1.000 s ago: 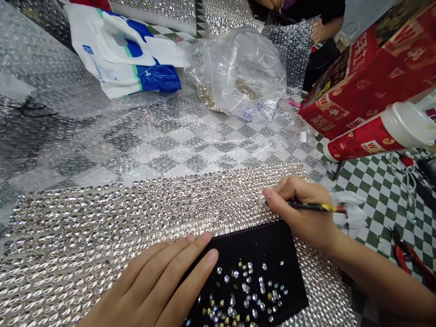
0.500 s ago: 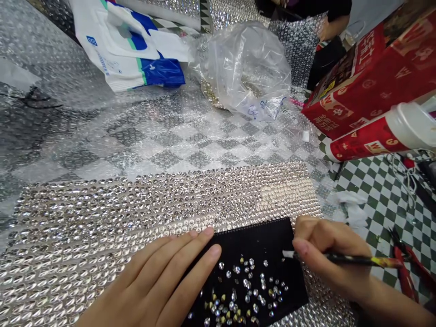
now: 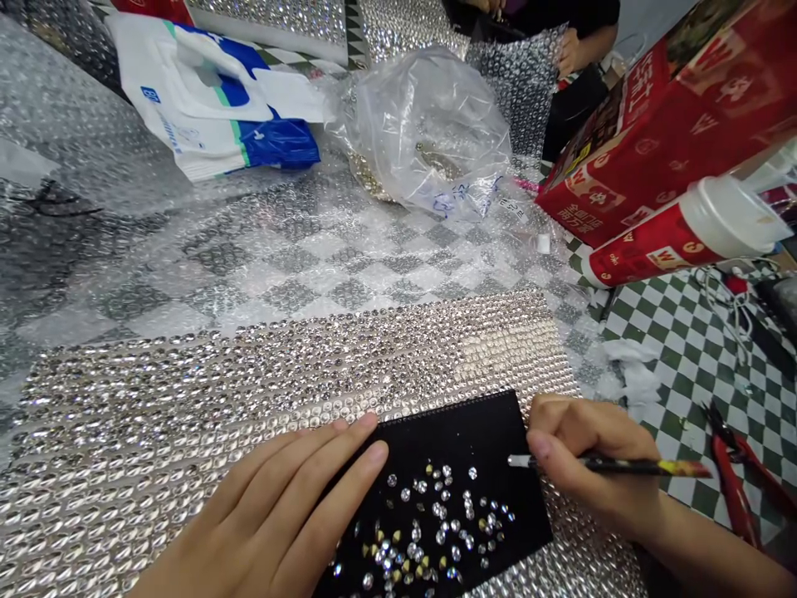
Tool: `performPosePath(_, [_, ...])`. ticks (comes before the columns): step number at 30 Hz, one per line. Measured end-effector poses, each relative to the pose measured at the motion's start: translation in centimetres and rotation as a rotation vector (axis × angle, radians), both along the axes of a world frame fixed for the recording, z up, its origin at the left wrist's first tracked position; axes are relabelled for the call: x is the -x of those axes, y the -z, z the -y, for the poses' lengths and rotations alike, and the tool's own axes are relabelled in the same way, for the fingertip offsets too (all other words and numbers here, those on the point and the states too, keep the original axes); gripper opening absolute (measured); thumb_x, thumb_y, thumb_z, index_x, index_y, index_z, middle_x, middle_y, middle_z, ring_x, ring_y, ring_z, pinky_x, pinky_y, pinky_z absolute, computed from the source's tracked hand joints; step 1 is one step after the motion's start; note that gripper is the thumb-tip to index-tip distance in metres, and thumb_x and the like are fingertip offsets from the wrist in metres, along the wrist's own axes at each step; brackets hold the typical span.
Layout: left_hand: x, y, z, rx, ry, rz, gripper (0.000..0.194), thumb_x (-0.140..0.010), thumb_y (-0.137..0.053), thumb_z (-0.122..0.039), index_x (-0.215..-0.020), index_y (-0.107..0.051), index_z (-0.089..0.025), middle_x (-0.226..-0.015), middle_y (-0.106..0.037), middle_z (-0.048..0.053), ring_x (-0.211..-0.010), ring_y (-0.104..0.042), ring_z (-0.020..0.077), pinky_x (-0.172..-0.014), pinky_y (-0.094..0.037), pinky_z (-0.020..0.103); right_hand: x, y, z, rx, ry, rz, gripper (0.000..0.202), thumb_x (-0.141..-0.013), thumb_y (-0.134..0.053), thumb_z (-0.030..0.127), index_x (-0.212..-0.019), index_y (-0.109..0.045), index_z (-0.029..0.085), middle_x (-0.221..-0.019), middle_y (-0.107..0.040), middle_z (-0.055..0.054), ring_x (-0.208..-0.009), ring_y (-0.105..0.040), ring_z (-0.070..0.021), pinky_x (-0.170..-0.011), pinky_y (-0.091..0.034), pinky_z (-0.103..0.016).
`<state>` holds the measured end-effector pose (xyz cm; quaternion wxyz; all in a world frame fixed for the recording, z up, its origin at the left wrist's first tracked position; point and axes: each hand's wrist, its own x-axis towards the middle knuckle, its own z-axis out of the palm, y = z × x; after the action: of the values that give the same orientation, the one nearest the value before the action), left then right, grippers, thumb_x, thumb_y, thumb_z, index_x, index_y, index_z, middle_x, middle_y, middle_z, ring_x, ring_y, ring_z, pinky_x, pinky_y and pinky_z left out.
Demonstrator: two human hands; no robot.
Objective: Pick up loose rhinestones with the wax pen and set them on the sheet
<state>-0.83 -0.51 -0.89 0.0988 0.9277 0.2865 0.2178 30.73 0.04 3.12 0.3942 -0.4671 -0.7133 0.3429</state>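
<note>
My left hand (image 3: 280,507) lies flat, fingers stretched out, over the left side of a black pad (image 3: 473,423). Loose round rhinestones (image 3: 442,511), clear and some gold-backed, are scattered on the pad's lower part. Between the pinched fingers of my right hand (image 3: 591,457) is a thin picker pen (image 3: 628,467), dark with a pale tip. Its tip hovers over or touches the right part of the pad, with a shiny bit at its end, seemingly a rhinestone. Beneath the pad spreads a sheet of rhinestone rows (image 3: 187,399), with a paler patch (image 3: 504,353) at right.
Bubble wrap (image 3: 249,241) covers the checked table. At the back are a wet-wipes pack (image 3: 217,108) and a clear plastic bag (image 3: 436,124). A red box (image 3: 623,141), paper cup (image 3: 678,237) and red-handled pliers (image 3: 735,482) stand or lie right. Another person's hand (image 3: 576,51) shows behind.
The whole view has shifted slightly, so things appear further left. A loose stone beside the pen tip no longer lies there, and a shiny bit shows at the tip. My left hand stays put.
</note>
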Motion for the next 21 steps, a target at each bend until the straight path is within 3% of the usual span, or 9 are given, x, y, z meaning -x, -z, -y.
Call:
performPosePath(5, [-0.2,0.2,-0.1,0.003,-0.004,0.007,0.069,-0.098,-0.041,-0.016,-0.166,-0.025,-0.010,-0.164,-0.036,0.012,-0.146,-0.039,0.0271,-0.129,-0.016,0.040,1.1,-0.2,-2.8,-0.079,0.135,-0.014,0.038,-0.088,-0.065,0.002,-0.065,-0.043,0.023,-0.056,-0.051,0.008,-0.047,-0.051,-0.0077,-0.046,-0.041,-0.024])
performPosePath(12, [-0.2,0.2,-0.1,-0.036,-0.020,-0.003,0.069,-0.096,-0.037,-0.010,-0.165,-0.026,-0.011,-0.163,-0.038,0.010,-0.147,-0.038,0.0260,-0.130,-0.016,0.039,2.3,0.8,-5.4,-0.089,0.104,0.130,0.038,-0.091,-0.065,0.008,-0.065,-0.042,0.023,-0.055,-0.050,0.007,-0.049,-0.050,-0.0086,-0.048,-0.037,-0.025])
performPosePath(16, [-0.2,0.0,0.0,-0.034,-0.010,0.012,0.059,-0.104,-0.037,-0.033,-0.158,-0.040,-0.008,-0.159,-0.043,0.013,-0.142,-0.044,0.0275,-0.130,-0.016,0.040,2.2,1.1,-5.5,-0.115,0.087,0.142,0.038,-0.091,-0.065,0.008,-0.066,-0.041,0.023,-0.056,-0.052,0.007,-0.050,-0.050,-0.0084,-0.049,-0.036,-0.025])
performPosePath(19, [-0.3,-0.1,0.0,-0.021,0.001,0.010,0.069,-0.105,-0.038,-0.054,-0.156,-0.042,-0.007,-0.159,-0.043,0.014,-0.141,-0.044,0.0296,-0.130,-0.016,0.041,2.1,1.1,-5.5,-0.114,0.058,0.150,0.038,-0.092,-0.064,0.008,-0.066,-0.042,0.023,-0.056,-0.054,0.006,-0.050,-0.051,-0.0087,-0.049,-0.036,-0.025])
performPosePath(21, [-0.3,-0.1,-0.1,-0.011,0.002,0.000,0.072,-0.105,-0.039,-0.057,-0.158,-0.040,-0.009,-0.160,-0.042,0.013,-0.142,-0.043,0.0295,-0.130,-0.015,0.041,2.2,1.1,-5.6,-0.110,0.041,0.162,0.038,-0.093,-0.065,0.009,-0.065,-0.042,0.023,-0.056,-0.054,0.006,-0.050,-0.052,-0.0094,-0.048,-0.036,-0.026])
